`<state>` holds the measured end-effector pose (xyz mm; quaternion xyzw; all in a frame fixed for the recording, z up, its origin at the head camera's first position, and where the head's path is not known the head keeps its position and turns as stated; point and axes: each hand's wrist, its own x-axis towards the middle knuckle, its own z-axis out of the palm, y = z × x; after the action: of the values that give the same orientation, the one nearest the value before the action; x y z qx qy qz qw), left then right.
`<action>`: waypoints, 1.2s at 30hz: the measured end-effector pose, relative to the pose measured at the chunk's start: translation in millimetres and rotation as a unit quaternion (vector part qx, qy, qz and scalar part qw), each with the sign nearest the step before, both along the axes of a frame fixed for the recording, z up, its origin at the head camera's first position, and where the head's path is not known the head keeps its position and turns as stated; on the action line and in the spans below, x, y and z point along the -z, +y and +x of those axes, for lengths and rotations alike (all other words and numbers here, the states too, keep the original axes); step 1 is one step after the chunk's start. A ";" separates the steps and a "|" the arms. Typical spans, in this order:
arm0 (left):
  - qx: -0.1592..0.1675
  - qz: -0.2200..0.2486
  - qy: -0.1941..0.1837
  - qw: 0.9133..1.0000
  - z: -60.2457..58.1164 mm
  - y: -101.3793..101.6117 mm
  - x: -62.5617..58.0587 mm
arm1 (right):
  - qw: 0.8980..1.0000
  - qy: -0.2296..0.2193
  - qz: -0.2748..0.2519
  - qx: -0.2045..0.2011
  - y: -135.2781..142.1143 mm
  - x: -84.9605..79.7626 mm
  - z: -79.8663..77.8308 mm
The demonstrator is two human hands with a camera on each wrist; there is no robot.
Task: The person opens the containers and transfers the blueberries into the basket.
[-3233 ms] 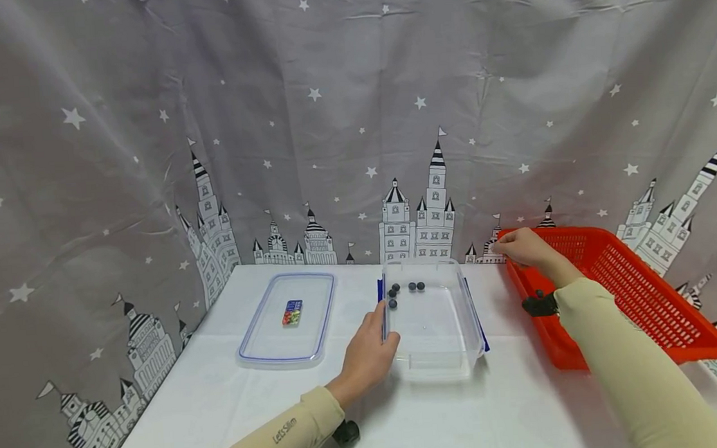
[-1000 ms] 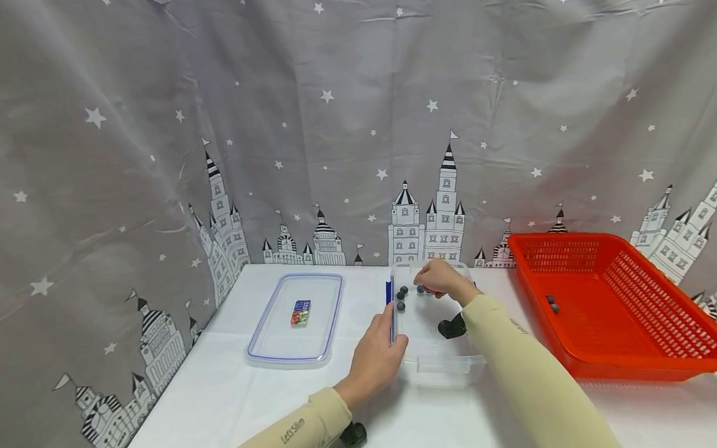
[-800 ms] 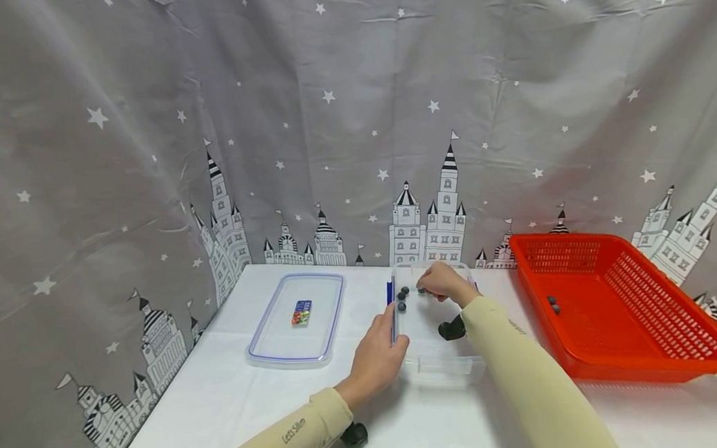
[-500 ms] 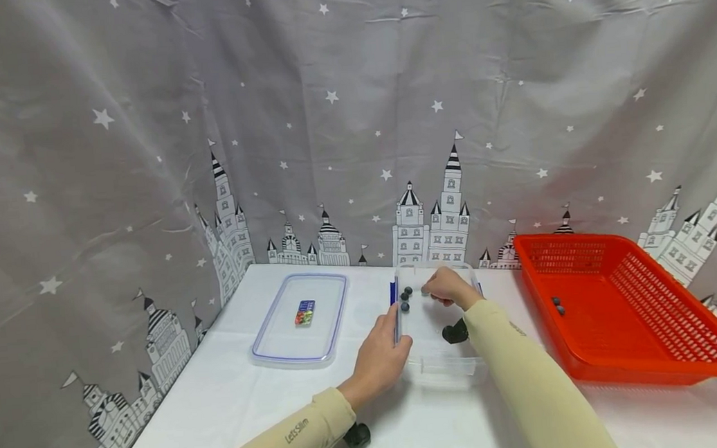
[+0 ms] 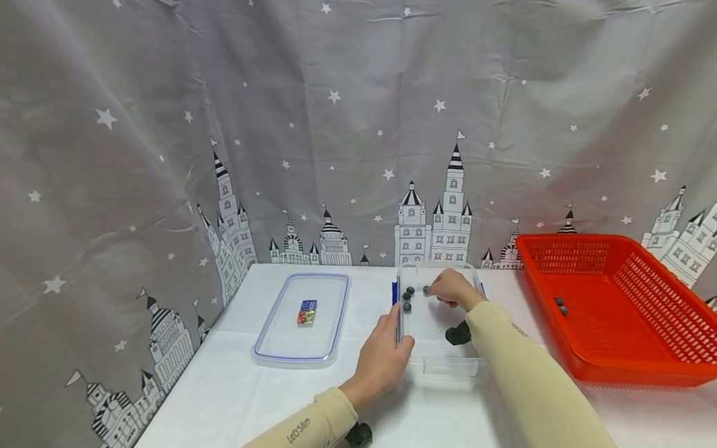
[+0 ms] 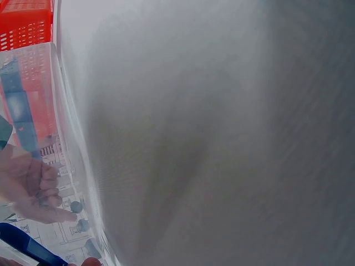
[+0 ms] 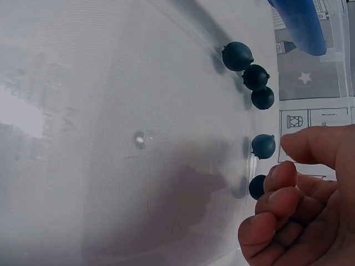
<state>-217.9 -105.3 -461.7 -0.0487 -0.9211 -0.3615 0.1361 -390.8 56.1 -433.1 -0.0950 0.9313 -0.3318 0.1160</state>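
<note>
My left hand (image 5: 380, 353) grips the left wall of a clear plastic container (image 5: 446, 365), thumb near the rim. A blue side latch (image 6: 28, 244) of it shows in the left wrist view. My right hand (image 5: 454, 289) is inside the container by the far wall. In the right wrist view its thumb stands apart from the curled fingers, its tip right beside one blueberry (image 7: 263, 146). Another blueberry (image 7: 257, 188) is partly hidden behind the fingers. Three more blueberries (image 7: 255, 77) lie in a row towards the container's left side.
Right of the container stands a red plastic basket (image 5: 646, 315), with two blueberries (image 5: 561, 305) near its left wall. A clear lid (image 5: 296, 358) with blue edging lies at left, a colourful label (image 5: 306, 313) on it. A grey castle-print curtain (image 5: 351, 113) hangs behind the table.
My right hand has gone from the basket's left edge into the container. Lately it has shifted slightly back, uncovering a blueberry at its fingertips. The left hand keeps its grip; the head view has turned slightly.
</note>
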 end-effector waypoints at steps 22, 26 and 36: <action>0.002 -0.002 -0.008 1.000 1.5 -0.1 -1.5 | 0.998 0.000 0.049 0.032 2.4 1.4 -0.8; 0.003 -0.002 -0.007 1.000 1.3 -0.3 -1.1 | 0.997 0.032 0.062 0.030 1.8 0.1 2.9; 0.002 -0.006 -0.006 1.000 1.2 -0.6 -0.8 | 0.990 0.096 0.094 0.038 0.3 -3.2 9.1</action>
<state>-216.7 -106.0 -460.9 -0.0495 -0.9239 -0.3567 0.1295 -381.8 56.5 -429.9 -0.0802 0.9681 -0.2364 0.0217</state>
